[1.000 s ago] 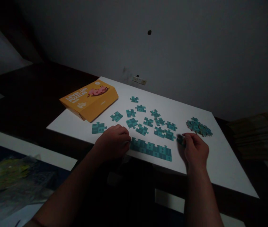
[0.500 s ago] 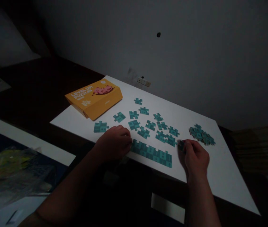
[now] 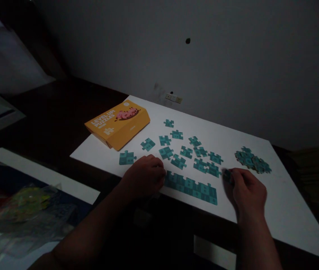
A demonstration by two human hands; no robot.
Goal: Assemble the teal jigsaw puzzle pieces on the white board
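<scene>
Lower centre of the frame: the left hand (image 3: 145, 176), fingers curled, rests on the joined strip (image 3: 191, 186). Lower right, the right hand (image 3: 248, 191) pinches a teal puzzle piece (image 3: 227, 174) above the white counter (image 3: 283, 202).

On our tabletop (image 3: 283, 210), the box (image 3: 118, 126) lies far left, loose pieces (image 3: 186, 151) mid-board behind the joined strip (image 3: 191, 186), a heap (image 3: 252, 160) right.

Left hand (image 3: 145, 176) curled at the left end of a joined strip of teal pieces (image 3: 191, 186), right hand (image 3: 246, 189) pinching a single teal piece (image 3: 227, 174), loose pieces (image 3: 187, 152) scattered on the white surface (image 3: 283, 202), orange puzzle box (image 3: 118, 123) (far left), small heap of pieces (image 3: 252, 160)
</scene>
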